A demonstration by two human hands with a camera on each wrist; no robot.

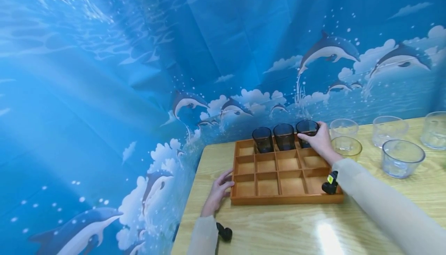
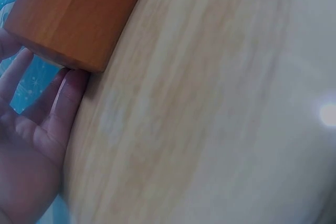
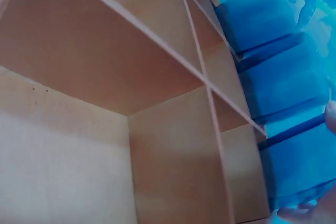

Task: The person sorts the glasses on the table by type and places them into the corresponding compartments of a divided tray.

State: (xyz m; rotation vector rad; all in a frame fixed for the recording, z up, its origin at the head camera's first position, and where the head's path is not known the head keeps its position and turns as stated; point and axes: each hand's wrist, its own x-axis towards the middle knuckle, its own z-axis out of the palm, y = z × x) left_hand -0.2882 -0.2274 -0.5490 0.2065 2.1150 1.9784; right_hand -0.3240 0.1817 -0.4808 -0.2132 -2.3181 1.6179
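Observation:
My right hand holds a dark tinted glass between thumb and fingers, over the back right compartment of a wooden divided tray. Two more dark glasses, one in the middle and one to its left, stand upright in the tray's back row. In the right wrist view, the held glass shows beyond the dividers, with fingertips at its edge. My left hand rests against the tray's left side near the front. The left wrist view shows its extended fingers touching the tray's corner.
Right of the tray stand several glasses, among them a yellowish one, a bluish bowl-shaped one and a clear one. A dolphin-print curtain hangs behind the wooden table.

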